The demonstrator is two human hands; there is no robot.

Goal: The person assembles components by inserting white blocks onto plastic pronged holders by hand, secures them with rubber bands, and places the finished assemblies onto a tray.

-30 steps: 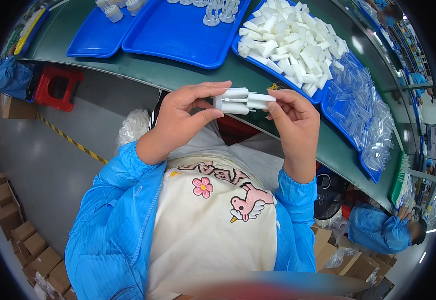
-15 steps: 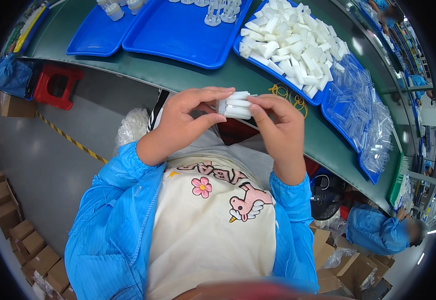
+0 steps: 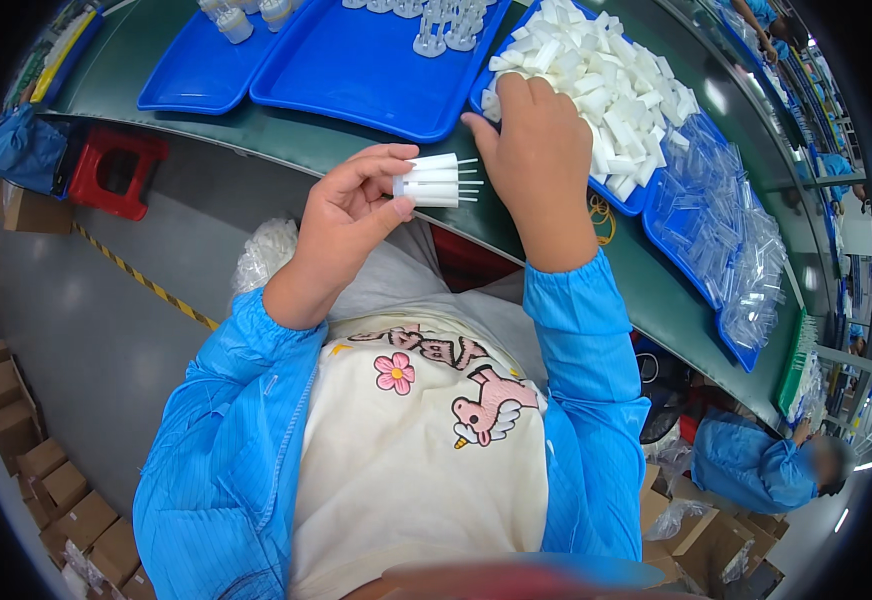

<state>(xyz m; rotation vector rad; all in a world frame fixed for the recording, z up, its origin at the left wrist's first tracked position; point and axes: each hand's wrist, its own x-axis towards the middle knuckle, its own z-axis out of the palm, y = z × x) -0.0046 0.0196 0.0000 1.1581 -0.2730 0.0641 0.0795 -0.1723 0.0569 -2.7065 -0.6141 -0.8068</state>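
Observation:
My left hand (image 3: 341, 205) is closed round the base of a holder with white sleeves (image 3: 431, 182), above my lap at the table's near edge. Thin pins stick out to the right from this bundle of sleeves. My right hand (image 3: 541, 150) reaches over the near left side of a heap of short white tube-like pieces (image 3: 606, 80). Its thumb stands apart from the bent fingers, and nothing shows between them; the fingertips are partly hidden against the heap. A blue tray (image 3: 478, 98) bears the heap.
A wide blue tray (image 3: 356, 105) holds several clear pronged holders (image 3: 431, 40). Left of it, another blue tray (image 3: 191, 85) carries white-filled assemblies (image 3: 236, 25). Clear plastic tubes (image 3: 701, 210) fill a tray at the right. Yellow bands (image 3: 603, 218) lie near my right wrist. A red stool (image 3: 116, 175) stands left.
My right hand has left the holder and moved up and away to the white pieces. My left hand keeps the holder, now slightly lower and further left, its pins showing.

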